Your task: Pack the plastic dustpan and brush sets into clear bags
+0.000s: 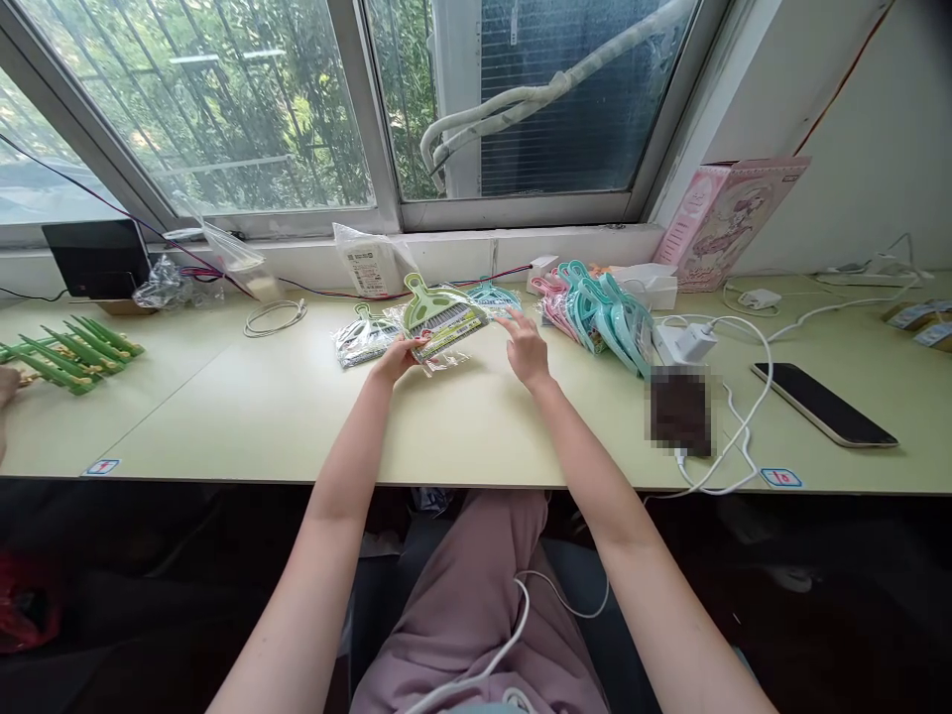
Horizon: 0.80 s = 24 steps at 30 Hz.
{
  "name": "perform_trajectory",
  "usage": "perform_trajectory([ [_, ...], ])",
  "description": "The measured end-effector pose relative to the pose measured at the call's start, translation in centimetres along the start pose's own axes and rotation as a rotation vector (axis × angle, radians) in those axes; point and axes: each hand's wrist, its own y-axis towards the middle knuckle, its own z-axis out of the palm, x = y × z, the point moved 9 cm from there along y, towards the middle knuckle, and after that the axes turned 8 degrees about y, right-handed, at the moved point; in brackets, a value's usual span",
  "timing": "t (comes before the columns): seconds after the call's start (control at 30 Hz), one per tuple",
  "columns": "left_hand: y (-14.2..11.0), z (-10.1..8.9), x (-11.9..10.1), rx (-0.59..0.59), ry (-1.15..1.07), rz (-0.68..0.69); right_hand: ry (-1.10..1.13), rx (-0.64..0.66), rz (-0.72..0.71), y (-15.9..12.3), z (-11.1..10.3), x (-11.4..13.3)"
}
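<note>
The green packet (449, 325) is held just above the worktop (245, 426), in front of the person and between the two hands. The left hand (399, 358) is the nearer one: its fingers are closed on the packet's near left end, thumb over the label. The packet's long edge slants from that grip, at the near left, away to the far right, so its free end points toward the right hand (527, 349). Its green handle sticks out on the far left side, away from the person.

The right hand's fingers are open and reach left and forward, the foremost just beside that free end. From them the packet lies directly to the left; whether a fingertip touches the wrapper is hard to tell, as the clear plastic blurs into the pale surface there.

Another green packet (363, 339) lies just left of the held one, beyond the left hand. A pile of turquoise and pink packets (606, 309) rests to the right of the right hand, apart from its fingers.
</note>
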Motion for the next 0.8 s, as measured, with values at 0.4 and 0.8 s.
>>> perform_trajectory([
  [0.4,-0.3,0.9,1.6,0.021,-0.001,-0.155,0.046,-0.022,-0.193,0.8,-0.8,0.1],
  [0.8,-0.1,3.1,2.8,0.192,0.081,-0.19,0.364,-0.172,-0.221,0.6,-3.1,2.1],
])
